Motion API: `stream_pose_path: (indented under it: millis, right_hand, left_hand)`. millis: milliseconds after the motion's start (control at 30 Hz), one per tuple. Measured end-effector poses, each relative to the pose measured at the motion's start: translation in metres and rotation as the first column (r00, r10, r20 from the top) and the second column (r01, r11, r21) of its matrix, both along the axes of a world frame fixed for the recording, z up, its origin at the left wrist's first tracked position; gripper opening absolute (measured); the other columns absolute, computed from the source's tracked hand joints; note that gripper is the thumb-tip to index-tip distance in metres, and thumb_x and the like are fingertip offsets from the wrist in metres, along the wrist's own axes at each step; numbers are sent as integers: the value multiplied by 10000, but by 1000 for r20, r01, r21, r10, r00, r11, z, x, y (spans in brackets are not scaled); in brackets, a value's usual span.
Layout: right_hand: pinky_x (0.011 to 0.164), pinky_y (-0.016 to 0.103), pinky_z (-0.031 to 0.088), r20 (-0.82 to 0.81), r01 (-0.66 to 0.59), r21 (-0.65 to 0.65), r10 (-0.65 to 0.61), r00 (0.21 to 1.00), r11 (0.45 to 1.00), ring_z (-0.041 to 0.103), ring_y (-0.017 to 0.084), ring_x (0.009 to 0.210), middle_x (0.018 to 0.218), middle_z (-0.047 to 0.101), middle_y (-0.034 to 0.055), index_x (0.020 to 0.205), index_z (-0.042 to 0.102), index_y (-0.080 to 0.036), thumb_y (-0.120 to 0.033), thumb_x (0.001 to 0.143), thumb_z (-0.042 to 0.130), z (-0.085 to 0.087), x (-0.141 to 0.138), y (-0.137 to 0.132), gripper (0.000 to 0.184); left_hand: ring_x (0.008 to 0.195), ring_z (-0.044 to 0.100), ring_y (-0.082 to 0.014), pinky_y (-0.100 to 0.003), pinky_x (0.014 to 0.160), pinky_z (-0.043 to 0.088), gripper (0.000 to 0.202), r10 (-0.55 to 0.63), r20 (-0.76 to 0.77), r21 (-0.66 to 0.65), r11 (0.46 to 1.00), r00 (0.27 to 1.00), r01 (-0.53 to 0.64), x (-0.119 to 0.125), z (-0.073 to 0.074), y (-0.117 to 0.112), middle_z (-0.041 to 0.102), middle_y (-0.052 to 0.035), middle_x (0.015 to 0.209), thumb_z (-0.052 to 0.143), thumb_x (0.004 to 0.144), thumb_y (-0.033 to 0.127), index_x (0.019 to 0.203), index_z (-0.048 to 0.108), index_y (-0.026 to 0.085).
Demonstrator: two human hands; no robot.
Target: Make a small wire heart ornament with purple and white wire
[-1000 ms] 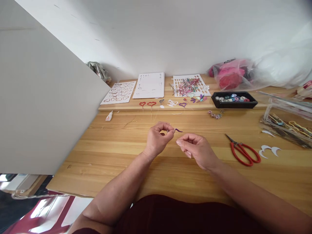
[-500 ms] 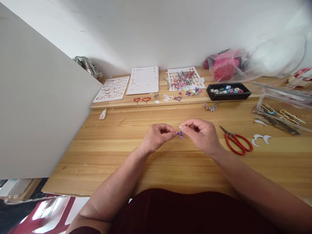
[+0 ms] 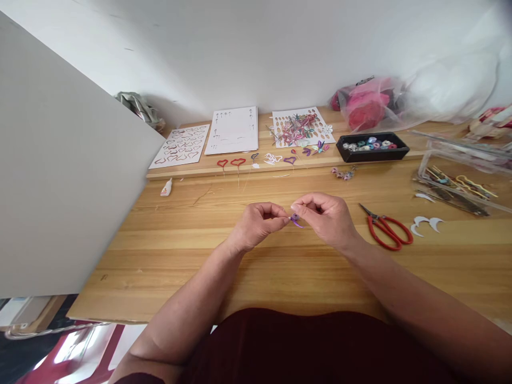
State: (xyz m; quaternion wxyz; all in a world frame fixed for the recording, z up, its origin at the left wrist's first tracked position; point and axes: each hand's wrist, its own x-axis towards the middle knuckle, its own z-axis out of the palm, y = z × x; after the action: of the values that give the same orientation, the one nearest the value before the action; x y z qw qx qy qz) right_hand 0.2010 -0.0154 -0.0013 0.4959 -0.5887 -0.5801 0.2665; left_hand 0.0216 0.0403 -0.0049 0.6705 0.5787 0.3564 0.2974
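Observation:
Over the middle of the table my left hand (image 3: 262,223) is closed in a pinch on the end of a thin purple curved strip (image 3: 297,224). My right hand (image 3: 326,216) meets it from the other side, thumb and forefinger pressed together at a small round purple spool (image 3: 295,217). Spool and strip sit close together between the fingertips; any thread there is too fine to make out. Red-handled scissors (image 3: 386,228) lie to the right of my right hand, and white crescent cutouts (image 3: 421,220) rest beyond them.
Along the back ledge are heart-shaped pieces (image 3: 238,161), a white stack of paper (image 3: 232,133), a sheet bearing wire flowers (image 3: 298,130) and a black tray (image 3: 372,155) of coloured spools. A glue bottle (image 3: 166,187) lies left; a clear box (image 3: 426,154) stands right.
The view has shifted slightly. Both hands keep their pinch over the same spot, with the right fingertips a touch higher against the left; the purple strip and spool stay between them.

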Motion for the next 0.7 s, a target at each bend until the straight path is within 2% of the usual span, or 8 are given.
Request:
stream_pose_path:
  millis: [233, 333, 433, 533, 633, 700]
  right_hand:
    - [503, 268, 270, -71, -10, -33, 8, 997, 999, 336, 92, 517, 526, 468, -39, 759, 735, -159, -364, 821, 695, -2, 1, 3, 218]
    - [521, 270, 299, -204, -44, -87, 26, 979, 995, 397, 97, 541, 580, 553, -15, 754, 731, -163, -387, 782, 735, -6, 0, 5, 226]
    - [504, 256, 293, -460, -133, -201, 27, 888, 971, 447, 93, 553, 654, 615, 5, 737, 711, -169, -403, 706, 796, -10, -3, 7, 251]
    - [441, 231, 201, -651, -265, -317, -6, 759, 911, 351, 47, 455, 592, 555, -32, 702, 675, -171, -380, 635, 845, -12, -7, 6, 278]
    - [422, 215, 199, -721, -359, -346, -2, 693, 867, 330, 31, 414, 542, 494, -60, 661, 634, -170, -345, 627, 852, -13, -12, 3, 282]
    - [419, 211, 228, -718, -377, -356, 8, 696, 855, 350, 35, 407, 534, 494, -61, 654, 624, -170, -346, 647, 839, -14, -16, 0, 278]
  left_hand:
    - [584, 462, -65, -229, 586, 354, 258, -7, 49, -17, 1000, 999, 8, 1, 0, 0, 626, 3, 677, 846, 656, 317, 707, 690, 118]
    - [562, 437, -54, -227, 570, 344, 261, -9, 74, -36, 999, 997, 12, 1, 1, 0, 627, 5, 663, 851, 652, 323, 698, 693, 119]
    - [536, 404, -43, -223, 527, 301, 277, 10, 89, -69, 998, 996, -4, 1, 2, 0, 635, 2, 673, 859, 638, 337, 707, 701, 120]
    - [496, 347, -32, -224, 483, 236, 286, 46, 99, -105, 994, 994, -35, 2, 1, 1, 592, 23, 622, 856, 638, 357, 715, 702, 128]
    - [519, 386, -34, -223, 503, 283, 255, 120, 146, -80, 991, 982, -109, 3, -1, 2, 618, 12, 690, 840, 657, 344, 710, 700, 137]
    - [599, 479, -55, -225, 578, 368, 222, 193, 169, -11, 981, 966, -194, 4, -3, 3, 647, -6, 761, 822, 680, 325, 704, 696, 143]
